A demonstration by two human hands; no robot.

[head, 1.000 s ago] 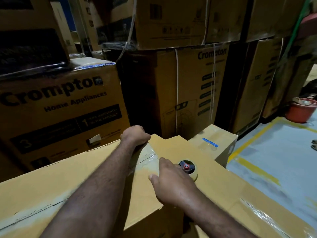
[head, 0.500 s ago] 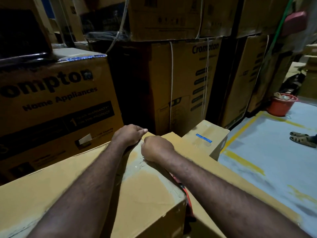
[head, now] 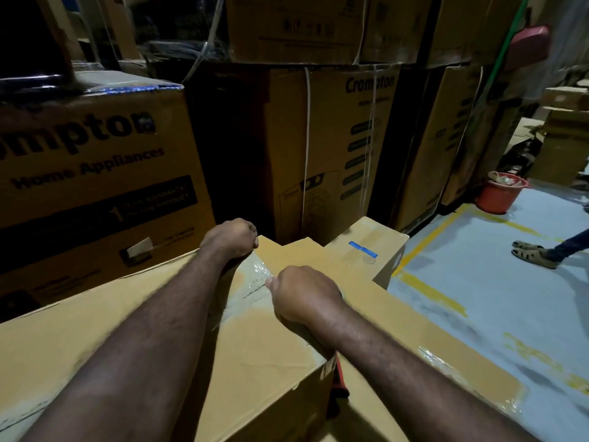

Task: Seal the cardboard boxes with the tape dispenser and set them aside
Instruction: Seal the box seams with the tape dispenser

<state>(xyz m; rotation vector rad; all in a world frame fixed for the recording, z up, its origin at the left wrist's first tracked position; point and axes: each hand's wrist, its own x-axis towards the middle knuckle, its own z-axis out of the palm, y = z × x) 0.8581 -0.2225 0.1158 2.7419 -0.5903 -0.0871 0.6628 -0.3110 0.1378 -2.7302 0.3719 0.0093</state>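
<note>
A large cardboard box lies in front of me with a strip of clear tape along its top seam. My left hand is curled over the box's far edge at the end of the tape. My right hand is a fist resting on the tape, thumb tip pressed to it, holding nothing that I can see. Under my right forearm, a red part of the tape dispenser shows in the gap beside a lower taped box; the rest of it is hidden.
A smaller box with a blue label sits just beyond. Tall stacks of printed cartons wall off the left and back. On the grey floor with yellow lines to the right are a red bucket and a person's sandalled foot.
My right hand left the tape dispenser, went up to the tape beside my left hand, then slid back toward me along the strip. The left hand stayed at the far edge.
</note>
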